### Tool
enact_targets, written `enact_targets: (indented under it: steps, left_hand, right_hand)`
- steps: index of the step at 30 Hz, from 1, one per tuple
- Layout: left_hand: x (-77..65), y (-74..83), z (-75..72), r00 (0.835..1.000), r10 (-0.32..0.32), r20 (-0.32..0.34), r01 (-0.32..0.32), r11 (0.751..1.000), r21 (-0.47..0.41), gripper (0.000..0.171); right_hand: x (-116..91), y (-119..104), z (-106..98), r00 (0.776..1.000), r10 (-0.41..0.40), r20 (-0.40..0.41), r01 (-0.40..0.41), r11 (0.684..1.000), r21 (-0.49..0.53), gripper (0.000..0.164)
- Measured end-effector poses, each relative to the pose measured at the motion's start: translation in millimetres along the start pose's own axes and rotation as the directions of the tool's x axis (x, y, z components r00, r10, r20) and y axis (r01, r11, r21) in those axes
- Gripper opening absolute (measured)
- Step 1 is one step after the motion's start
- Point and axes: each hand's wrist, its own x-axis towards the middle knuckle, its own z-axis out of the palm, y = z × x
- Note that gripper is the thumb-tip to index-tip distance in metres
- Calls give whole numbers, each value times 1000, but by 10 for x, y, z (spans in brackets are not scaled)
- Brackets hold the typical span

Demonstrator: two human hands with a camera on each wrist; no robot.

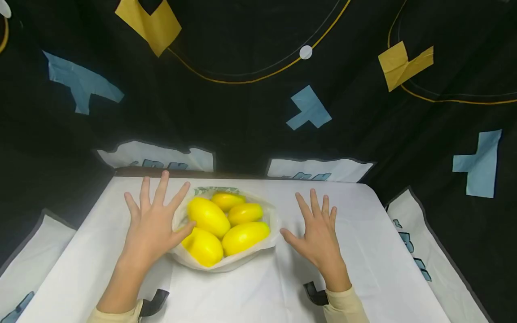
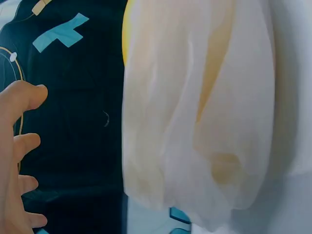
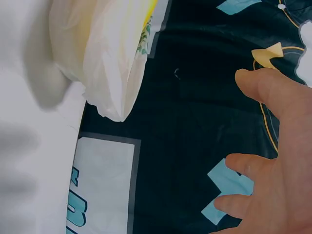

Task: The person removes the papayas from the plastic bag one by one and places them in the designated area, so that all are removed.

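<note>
Behind everything, you have a black backdrop with blue and yellow patches, and before it a white-covered table. On that sits a whitish bag, mouth up, between your hands. Your left hand is at the bag's left side with fingers straight and spread, gripping nothing; its thumb overlaps the bag from above, though whether they touch is hard to say. Your right hand, likewise spread and holding nothing, is just beside the bag's right side. Inside the bag lie five yellow fruits, close together. Smaller still, a curved black piece shows at your left wrist.
</note>
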Motion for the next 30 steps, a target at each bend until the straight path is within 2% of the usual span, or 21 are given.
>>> enact_targets:
  steps: [3, 6, 10, 13, 17, 20, 26, 30]
  left_hand:
    - [9, -70, 73, 998, -40, 39, 43, 996, -84, 99]
    - [5, -161, 179, 990, -92, 110, 113, 973, -201, 94]
    - [-23, -256, 338, 972, -139, 189, 196, 924, -328, 92]
    - [-54, -303, 467, 964, -152, 218, 232, 882, -411, 89]
    - [-95, -364, 631, 953, -160, 256, 276, 805, -525, 81]
    - [-118, -398, 725, 940, -165, 298, 314, 760, -570, 74]
    - [-146, -402, 810, 911, -162, 380, 375, 711, -596, 63]
    - [-146, -384, 785, 901, -164, 402, 400, 674, -621, 67]
  right_hand:
    - [31, -18, -6, 1000, -15, -11, 15, 1000, 10, 90]
    - [60, -47, -19, 999, -21, -23, 22, 999, 24, 90]
    - [59, -71, -35, 999, -13, -37, 14, 999, 48, 91]
    - [41, -75, -41, 999, -1, -42, 3, 998, 65, 92]
    - [42, -76, -40, 999, 6, -50, -2, 997, 83, 91]
    - [72, -74, -28, 998, 4, -55, 2, 995, 100, 90]
    - [137, -107, 31, 999, -3, -43, 10, 985, 173, 90]
    - [192, -157, 89, 999, -35, -19, 38, 965, 259, 88]
